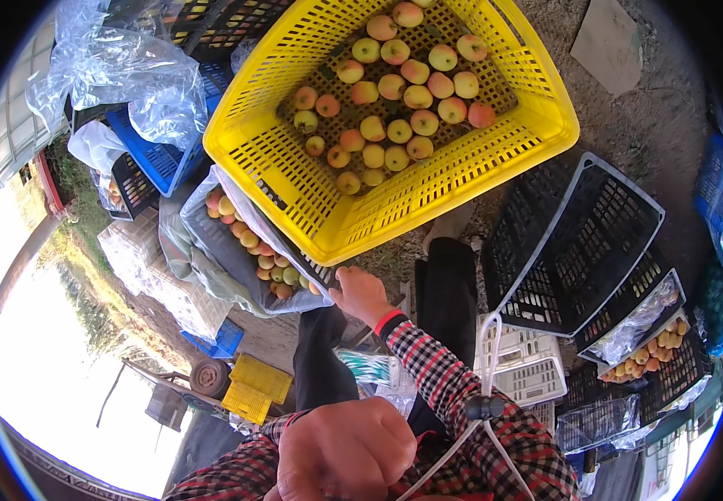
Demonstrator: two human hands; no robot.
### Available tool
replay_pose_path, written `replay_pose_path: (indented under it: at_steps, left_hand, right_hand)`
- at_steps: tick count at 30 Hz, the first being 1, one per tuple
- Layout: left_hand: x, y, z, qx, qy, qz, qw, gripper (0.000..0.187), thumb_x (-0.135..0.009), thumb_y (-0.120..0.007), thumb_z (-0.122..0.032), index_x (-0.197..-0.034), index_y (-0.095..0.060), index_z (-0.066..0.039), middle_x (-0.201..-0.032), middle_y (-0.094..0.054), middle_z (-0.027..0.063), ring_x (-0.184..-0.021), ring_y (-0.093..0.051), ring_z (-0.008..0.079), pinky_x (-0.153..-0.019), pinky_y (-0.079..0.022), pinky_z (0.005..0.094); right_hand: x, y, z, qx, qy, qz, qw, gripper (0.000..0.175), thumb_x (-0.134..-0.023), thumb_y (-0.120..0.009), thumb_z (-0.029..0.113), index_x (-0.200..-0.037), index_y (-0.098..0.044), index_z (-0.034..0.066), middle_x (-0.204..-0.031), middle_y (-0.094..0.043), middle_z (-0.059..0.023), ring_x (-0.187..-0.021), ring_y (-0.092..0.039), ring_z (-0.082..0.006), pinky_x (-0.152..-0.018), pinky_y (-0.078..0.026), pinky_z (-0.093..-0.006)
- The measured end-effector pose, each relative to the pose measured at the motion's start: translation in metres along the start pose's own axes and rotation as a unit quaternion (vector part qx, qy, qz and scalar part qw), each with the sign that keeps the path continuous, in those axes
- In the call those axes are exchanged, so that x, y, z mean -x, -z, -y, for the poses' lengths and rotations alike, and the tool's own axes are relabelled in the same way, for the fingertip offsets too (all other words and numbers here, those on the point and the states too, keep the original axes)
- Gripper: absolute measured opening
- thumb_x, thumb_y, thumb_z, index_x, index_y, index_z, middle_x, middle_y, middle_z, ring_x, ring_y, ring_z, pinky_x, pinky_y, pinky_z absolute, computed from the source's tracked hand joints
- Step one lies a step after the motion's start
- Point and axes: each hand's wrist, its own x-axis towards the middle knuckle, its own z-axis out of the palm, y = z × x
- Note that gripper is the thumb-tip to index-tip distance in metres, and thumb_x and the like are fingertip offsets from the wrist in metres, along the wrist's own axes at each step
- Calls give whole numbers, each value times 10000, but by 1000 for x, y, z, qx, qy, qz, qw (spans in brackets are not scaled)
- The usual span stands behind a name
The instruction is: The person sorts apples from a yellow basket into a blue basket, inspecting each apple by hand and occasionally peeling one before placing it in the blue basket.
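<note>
My right hand [361,294] reaches forward, its fingers closed at the near corner of a dark plastic crate [321,272] lined with a pale sheet [199,203]. Apples [249,238] lie inside that crate. My left hand [346,444] is curled close to the camera, low in the picture; its palm side is hidden, so whether it holds anything cannot be told. Ahead, a large yellow perforated plastic crate [449,203] overlaps the lined crate's edge in view, with many red-and-yellow apples [418,97] spread over its bottom.
At the right stand a black crate [618,178], white crates [530,379] and further apples [649,357]. Clear plastic film [130,81] covers blue crates [173,169] at the upper left. Yellow crates [255,388] and a wheel [209,377] are at the lower left. Cardboard [609,47] lies on the dirt.
</note>
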Motion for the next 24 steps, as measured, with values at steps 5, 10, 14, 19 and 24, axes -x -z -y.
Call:
replay_pose_path:
  at_steps: [5, 10, 14, 19, 24]
  left_hand:
    - [-1, 2, 16, -66, 16, -25, 997, 308, -924, -641, -430, -860, -721, -139, -621, -581, 76, -439, -518, 159, -407, -327, 259]
    - [-4, -4, 23, -111, 28, -104, 988, 402, -946, -576, -489, -874, -678, -107, -620, -579, 99, -437, -503, 171, -418, -369, 309]
    - [-1, 14, 18, -92, 69, -30, 993, 421, -988, -507, -515, -1017, -656, -122, -682, -554, 140, -473, -504, 203, -455, -437, 335]
    - [33, 59, 20, -123, 50, -225, 965, 518, -979, -439, -601, -1077, -574, -110, -680, -527, 86, -535, -490, 179, -500, -433, 320]
    - [92, 134, 54, -262, 24, -446, 856, 476, -1054, -298, -399, -1222, -524, -16, -665, -462, 42, -533, -435, 139, -498, -402, 276]
  right_hand:
    - [3, -4, -5, -22, -5, -32, 999, 314, -821, -703, 314, -930, -574, 50, -881, -631, -142, -824, -656, -340, -718, -540, -447]
    - [8, -4, -7, -24, 10, -35, 999, 293, -815, -717, 288, -934, -579, 59, -878, -631, -137, -810, -656, -336, -711, -541, -433]
    - [2, 6, -14, -18, 9, -64, 998, 285, -812, -721, 285, -929, -593, 58, -867, -634, -135, -782, -660, -330, -691, -542, -429]
    - [-8, 32, -4, -112, -10, -105, 988, 264, -824, -697, 238, -965, -610, 33, -846, -669, -140, -747, -667, -335, -647, -547, -412]
    - [-13, 117, 0, -295, 17, -204, 933, 141, -901, -683, 106, -965, -653, -15, -792, -697, -92, -655, -648, -120, -606, -514, -249]
